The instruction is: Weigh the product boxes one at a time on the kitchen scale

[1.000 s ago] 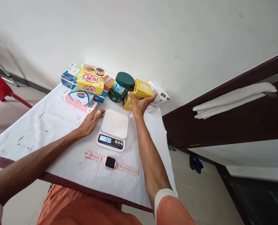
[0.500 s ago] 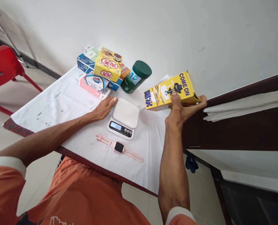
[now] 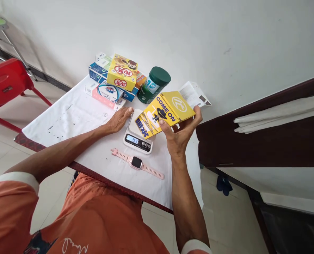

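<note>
My right hand (image 3: 182,134) grips a yellow cardboard box (image 3: 164,113) marked COME ON, thumb on its printed face and fingers round the far end. The box is tilted over a white digital kitchen scale (image 3: 138,144), hiding much of its plate; whether the two touch I cannot tell. A reading of about 364 glows on the scale's display. My left hand (image 3: 119,119) lies flat on the cloth, fingers stretched out, with its fingertips at the scale's left edge. In front of the scale a pink-strapped smartwatch (image 3: 136,162) lies stretched out.
Left of a green-lidded canister (image 3: 153,84) is a pile of boxes with a yellow snack box (image 3: 123,72) on top. Behind my right hand stands a white box (image 3: 195,93) by the wall. A red chair (image 3: 7,86) is beyond the left edge of the white-clothed table (image 3: 64,120).
My right hand has brought the yellow box leftward from the table's right side to over the scale, turning it. The white box behind shows more now. My left hand stays put.
</note>
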Tool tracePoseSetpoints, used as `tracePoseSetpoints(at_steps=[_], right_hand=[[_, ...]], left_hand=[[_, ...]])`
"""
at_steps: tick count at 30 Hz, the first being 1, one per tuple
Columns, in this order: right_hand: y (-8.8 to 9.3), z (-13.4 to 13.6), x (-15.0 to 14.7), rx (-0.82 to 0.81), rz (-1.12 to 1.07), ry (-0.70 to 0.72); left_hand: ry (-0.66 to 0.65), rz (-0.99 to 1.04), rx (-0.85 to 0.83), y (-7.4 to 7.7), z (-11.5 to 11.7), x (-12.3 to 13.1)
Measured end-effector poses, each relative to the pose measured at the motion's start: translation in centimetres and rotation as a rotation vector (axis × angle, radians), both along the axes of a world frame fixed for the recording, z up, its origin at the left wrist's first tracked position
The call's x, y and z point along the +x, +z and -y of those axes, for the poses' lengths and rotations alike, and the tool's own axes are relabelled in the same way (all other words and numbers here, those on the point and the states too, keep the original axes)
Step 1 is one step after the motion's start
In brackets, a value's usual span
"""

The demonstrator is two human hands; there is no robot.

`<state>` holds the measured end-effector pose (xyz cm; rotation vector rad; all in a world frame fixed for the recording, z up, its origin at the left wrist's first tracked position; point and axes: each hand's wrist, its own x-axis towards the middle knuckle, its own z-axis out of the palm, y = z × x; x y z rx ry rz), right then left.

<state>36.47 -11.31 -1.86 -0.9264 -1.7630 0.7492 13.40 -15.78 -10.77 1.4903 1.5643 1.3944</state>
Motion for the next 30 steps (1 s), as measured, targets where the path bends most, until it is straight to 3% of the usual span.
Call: tracePoseSetpoints(at_steps=[6, 14, 23, 30], right_hand=[[-2.4, -0.7, 1.5, -0.013, -0.099, 0.043], [-6.5, -1.6, 3.7, -0.22, -0.277, -0.235], [-6.4, -1.2, 3.6, -0.198, -0.167, -0.263], [-6.1, -0.4, 3.6, -0.064, -0.115, -0.193]], left_hand=[[0.004, -0.001, 0.002, -0.2, -0.2, -0.1], [-0.002, -0.028, 0.003, 0.0, 0.0, -0.3], [0.005, -0.029, -0.008, 0.0, -0.1, -0.5], [0.011, -0.028, -0.013, 0.2, 0.1, -0.5]])
